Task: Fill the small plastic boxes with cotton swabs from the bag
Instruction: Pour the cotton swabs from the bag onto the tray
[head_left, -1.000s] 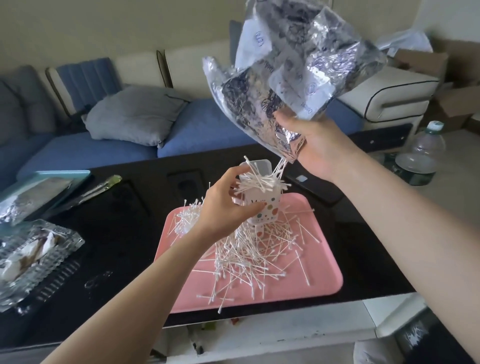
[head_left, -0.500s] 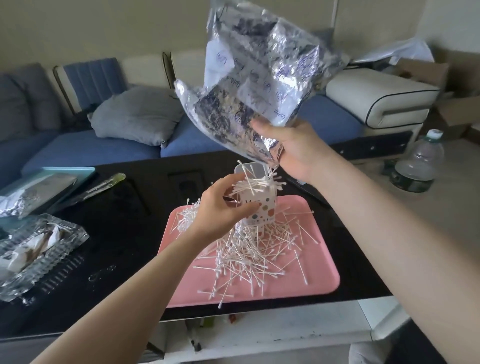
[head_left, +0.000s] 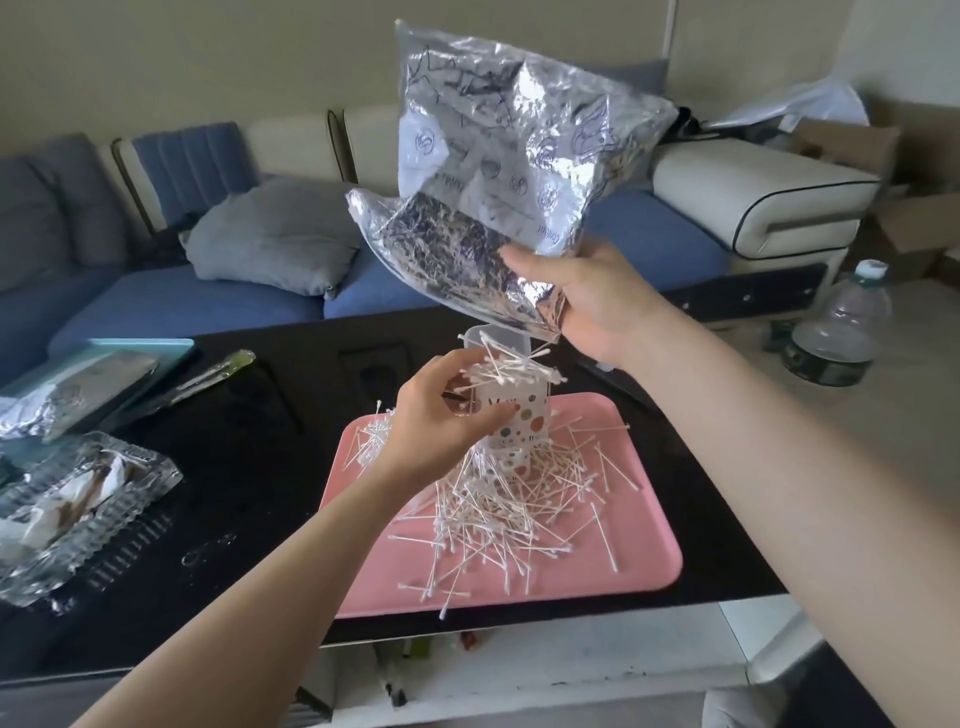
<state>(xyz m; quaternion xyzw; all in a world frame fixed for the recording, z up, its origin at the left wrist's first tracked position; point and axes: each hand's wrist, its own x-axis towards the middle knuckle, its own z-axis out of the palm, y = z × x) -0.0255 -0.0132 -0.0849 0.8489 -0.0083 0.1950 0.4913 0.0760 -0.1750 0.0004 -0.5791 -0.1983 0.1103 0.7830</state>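
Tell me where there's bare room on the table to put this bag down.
The black tabletop between the pink tray and the glass dish is mostly bare; so is the tray's near right corner. Crowded: the tray's middle, heaped with cotton swabs, and the left end around the teal tray.

Blue sofa (head_left: 197, 306) against beige wall (head_left: 208, 62), black table (head_left: 249, 467) before it.

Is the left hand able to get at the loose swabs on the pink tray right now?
Probably not yet. Nothing blocks the path, but the left hand grips the dotted box right above the swabs on the tray, so it is full.
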